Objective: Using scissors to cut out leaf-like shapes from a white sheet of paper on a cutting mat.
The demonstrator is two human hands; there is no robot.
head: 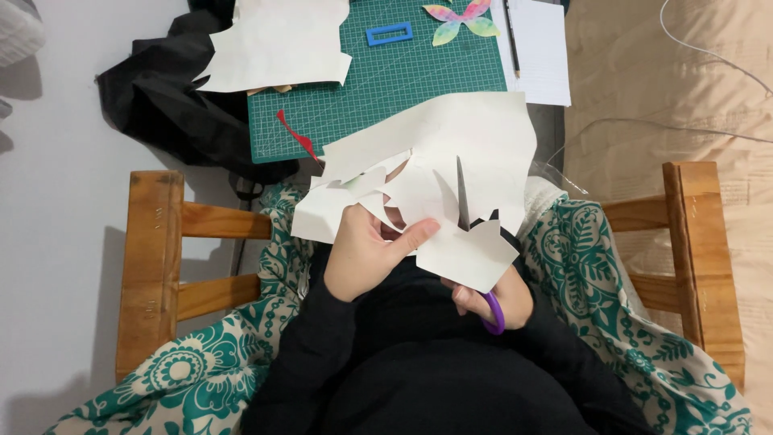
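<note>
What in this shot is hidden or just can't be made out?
- Head view: right hand mostly behind the cream paper.
- Scissors: only one blade and a purple handle loop show; paper covers the rest.
- Black cloth runs under the green mat.

Being held up over the lap: a cream sheet of paper, large, ragged-edged, with several jagged notches already cut out. Hanging loose along its lower edge, a near-severed flap. Slicing up into it from below, scissors with grey blades and purple handles, blades pointing away, partly hidden behind the flap.
</note>
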